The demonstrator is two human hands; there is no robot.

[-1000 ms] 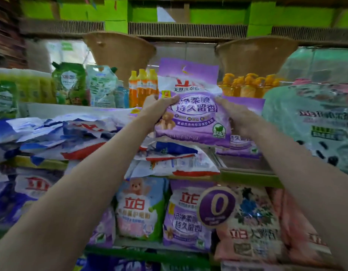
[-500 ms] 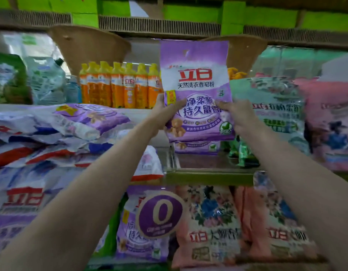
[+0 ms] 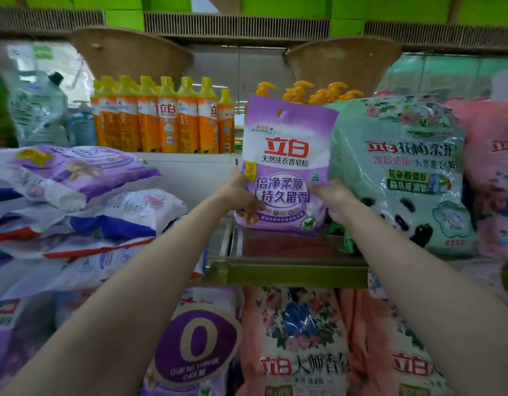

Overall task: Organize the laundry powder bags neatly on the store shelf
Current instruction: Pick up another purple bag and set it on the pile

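Note:
I hold a purple and white laundry powder bag upright over the middle shelf. My left hand grips its lower left edge and my right hand grips its lower right edge. The bag's bottom sits low over the bare shelf gap; contact cannot be told. A large green flowered powder bag stands right beside it, touching its right side. To the left lies a messy pile of flat purple, blue and white powder bags.
Orange detergent bottles stand in a row behind the pile. A pink bag stands at the far right. On the lower shelf stand pink flowered bags and a purple bag with a round "0" label. Two woven baskets hang above.
Both hands have carried the purple bag down and to the right into the gap, next to the green bag. The camera view has shifted right and moved closer.

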